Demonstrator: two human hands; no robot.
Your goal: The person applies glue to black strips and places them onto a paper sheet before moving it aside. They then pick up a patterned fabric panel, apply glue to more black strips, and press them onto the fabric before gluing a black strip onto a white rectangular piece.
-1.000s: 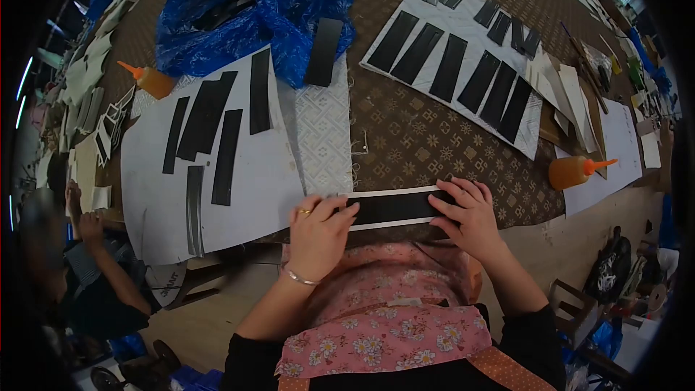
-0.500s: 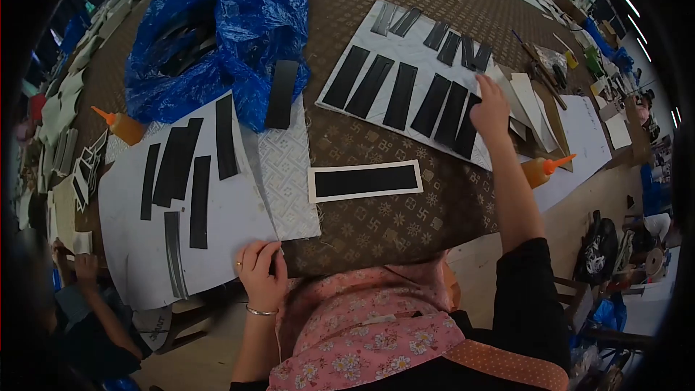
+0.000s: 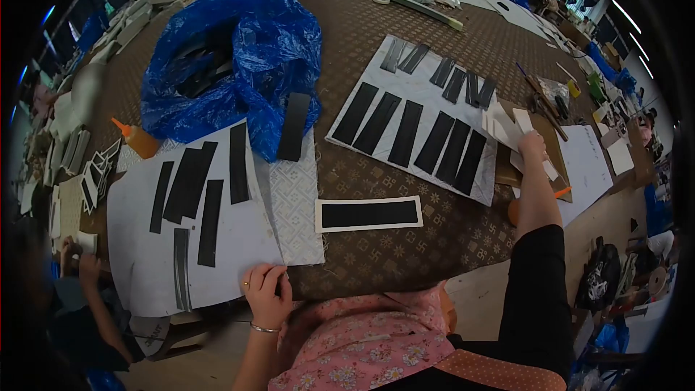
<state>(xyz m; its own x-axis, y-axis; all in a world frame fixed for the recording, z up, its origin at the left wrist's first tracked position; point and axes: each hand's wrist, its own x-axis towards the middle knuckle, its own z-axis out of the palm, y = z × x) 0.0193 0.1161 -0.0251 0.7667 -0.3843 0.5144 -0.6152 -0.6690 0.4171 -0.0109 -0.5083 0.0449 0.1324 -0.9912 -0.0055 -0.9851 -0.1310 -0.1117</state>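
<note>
My left hand [image 3: 267,293] rests at the table's front edge, by the corner of the large white sheet [image 3: 145,261]; its fingers are curled, and anything inside them is hidden. My right hand [image 3: 533,145] reaches to the pale strips [image 3: 502,127] right of the white board [image 3: 414,105]; its fingertips touch them, but the hold is unclear. Rows of black strips [image 3: 405,135] lie on that board. Between the hands sits a cream-bordered black strip [image 3: 371,213]. More black strips [image 3: 210,223] lie on the sheet.
A blue plastic bag [image 3: 275,36] stands at the back left, a black piece [image 3: 294,127] against it. Orange-tipped bottles [image 3: 141,143] are at the left and under my right forearm. A co-worker's hands [image 3: 88,268] show at the far left. A long bar [image 3: 405,4] lies at the back.
My right hand has moved right, from the black strips on the board to the pale strips. The view has shifted, so the table appears lower. My left hand stays at the edge.
</note>
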